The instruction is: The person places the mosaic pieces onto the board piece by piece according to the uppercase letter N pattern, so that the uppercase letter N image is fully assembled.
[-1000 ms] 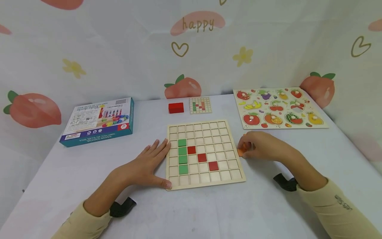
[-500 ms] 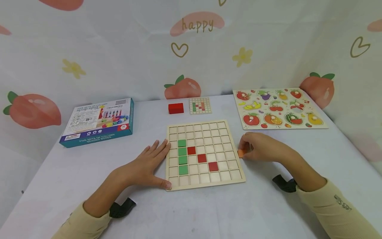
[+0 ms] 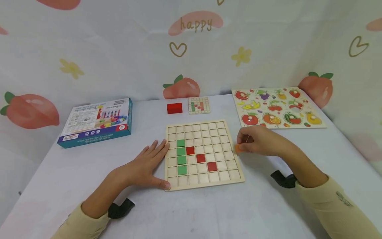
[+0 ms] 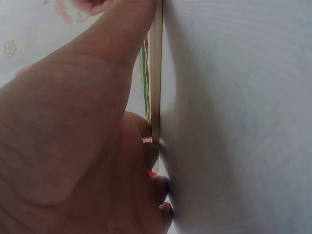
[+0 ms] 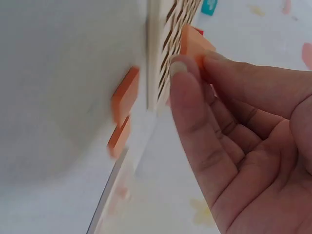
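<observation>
Between the thumb and fingertips of my right hand an orange tile is pinched, raised beside the right edge of the wooden grid board. Two more orange tiles lie on the table below that hand in the right wrist view; the hand hides them from the head camera. My left hand rests spread along the board's left edge, its thumb on the near corner. Set in the grid are a column of several green tiles and a diagonal of three red tiles.
Behind the board lie a red block and a small pattern card with a coloured grid. A beaded-boxes toy box is at the back left, a fruit puzzle board at the back right. A printed cloth hangs behind.
My right hand has lifted slightly from the table beside the board, with the orange tile in its fingers. The left hand and the board stay in place.
</observation>
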Motion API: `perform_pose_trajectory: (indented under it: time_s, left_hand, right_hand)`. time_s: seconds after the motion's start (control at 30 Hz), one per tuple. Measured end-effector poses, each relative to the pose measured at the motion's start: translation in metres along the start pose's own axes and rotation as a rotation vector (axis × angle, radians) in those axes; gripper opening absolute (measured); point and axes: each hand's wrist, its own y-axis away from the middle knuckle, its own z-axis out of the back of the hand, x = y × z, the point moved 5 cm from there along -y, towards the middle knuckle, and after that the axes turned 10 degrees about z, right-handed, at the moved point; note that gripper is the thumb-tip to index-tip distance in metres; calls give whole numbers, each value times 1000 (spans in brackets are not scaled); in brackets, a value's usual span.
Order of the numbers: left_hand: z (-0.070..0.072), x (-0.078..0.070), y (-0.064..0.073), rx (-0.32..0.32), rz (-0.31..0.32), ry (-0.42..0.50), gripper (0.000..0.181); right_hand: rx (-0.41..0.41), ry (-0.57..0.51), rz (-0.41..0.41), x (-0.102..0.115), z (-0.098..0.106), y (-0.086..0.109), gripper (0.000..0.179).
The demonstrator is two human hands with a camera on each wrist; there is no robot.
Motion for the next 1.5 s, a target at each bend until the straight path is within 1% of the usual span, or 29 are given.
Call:
perform_pose_trajectory:
  time_s: [0.17,0.4,0.53,0.7,0.83,0.93,1.07,1.17,1.23,1.4,1.5]
  left_hand:
    - [-1,1,0,-5,-6,5,131]
    - [-1,2,1,-6,-10,5,131]
    - [0,1,1,-7,-13,5,131]
    - [0,0,0,-4,-15,7,131]
    - [0,0,0,-7,-15,0,131]
    - [0,1,0,-9,-18,1,131]
    - [0,1,0,-10,-21,7,131]
    - [0,1,0,-9,-19,6,131]
    - [0,1,0,-7,-17,3,131]
    - [-1,1,0,-6,-14,-3,131]
    - [-1,0,0,-3,-10,-1,131]
  right_hand:
    - [31,-60,31,13,-11,-17,10]
    - [72,-14,125,34,-29,-44,12]
    - [101,14,128,41,-38,-53,14]
    - [128,86,112,46,-45,-56,16]
    - [129,141,117,50,-46,-54,11]
    - [135,155,131,51,-48,-51,5]
    - [135,135,144,48,-47,-45,12]
    - [107,133,127,42,-39,-37,13]
    - [80,140,97,35,-30,-30,14]
    - [38,179,-34,11,-7,-17,19]
    - [55,216,-97,-1,0,-13,21]
